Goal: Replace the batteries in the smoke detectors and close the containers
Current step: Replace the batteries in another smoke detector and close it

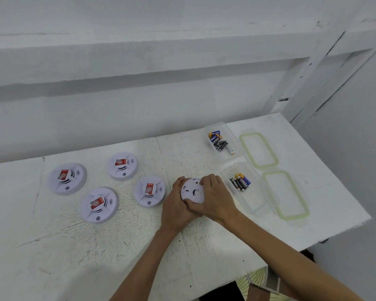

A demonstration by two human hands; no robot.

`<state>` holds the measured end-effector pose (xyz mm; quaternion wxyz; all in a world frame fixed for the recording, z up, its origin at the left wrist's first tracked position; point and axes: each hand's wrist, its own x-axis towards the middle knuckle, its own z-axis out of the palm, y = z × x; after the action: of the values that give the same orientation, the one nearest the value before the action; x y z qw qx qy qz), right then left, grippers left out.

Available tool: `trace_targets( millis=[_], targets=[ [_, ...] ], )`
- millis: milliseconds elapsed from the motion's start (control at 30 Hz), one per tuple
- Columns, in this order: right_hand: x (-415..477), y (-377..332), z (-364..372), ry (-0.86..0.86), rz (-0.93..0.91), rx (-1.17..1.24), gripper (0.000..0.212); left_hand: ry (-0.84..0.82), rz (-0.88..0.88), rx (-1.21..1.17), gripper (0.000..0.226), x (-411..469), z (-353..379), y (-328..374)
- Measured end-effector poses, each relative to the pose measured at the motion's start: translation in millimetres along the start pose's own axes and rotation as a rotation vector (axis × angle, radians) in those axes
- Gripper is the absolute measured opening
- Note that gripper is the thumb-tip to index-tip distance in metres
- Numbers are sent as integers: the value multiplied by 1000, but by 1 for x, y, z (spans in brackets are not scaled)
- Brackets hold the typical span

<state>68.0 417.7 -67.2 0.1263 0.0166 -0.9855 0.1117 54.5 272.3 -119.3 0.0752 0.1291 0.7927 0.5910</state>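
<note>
Left grip (175,206) and right grip (217,198) clasp upturned smoke detector (192,190) between them.

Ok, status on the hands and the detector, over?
Left hand and right hand grip one smoke detector, back up. Far container, near container open, lids alongside. Nothing in the way.

Both bare here: my left hand (177,206), my right hand (217,199), forearms (269,240) uncovered. Down low, patterned fabric (259,288), cream with dark leaf lines, brown patches.

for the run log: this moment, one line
left hand, right hand: grip upturned detector | four detectors: face up | containers: open, batteries inside | lids: off
</note>
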Motion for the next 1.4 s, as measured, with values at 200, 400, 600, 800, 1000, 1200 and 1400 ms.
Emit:
trace_targets(
  millis=[200,400,600,800,1000,1200,1400],
  targets=[
    [0,6,-2,-142,59,111,70,-24,-15,0,114,1,0,-2],
    [-27,25,-16,-114,66,628,50,5,-21,-99,124,1,-1,5],
    [-37,31,-5,-57,-30,579,46,58,-5,-128,110,-1,-7,10],
    [-31,27,-2,60,218,732,30,47,2,-96,61,-6,-10,18],
    [-25,10,-1,51,437,967,28,35,-4,-22,68,-2,-10,8],
    [-29,6,7,-19,547,973,27,30,7,26,77,-1,-7,8],
    [-28,7,9,-50,583,1028,33,15,22,55,78,0,-6,5]
  ],
)
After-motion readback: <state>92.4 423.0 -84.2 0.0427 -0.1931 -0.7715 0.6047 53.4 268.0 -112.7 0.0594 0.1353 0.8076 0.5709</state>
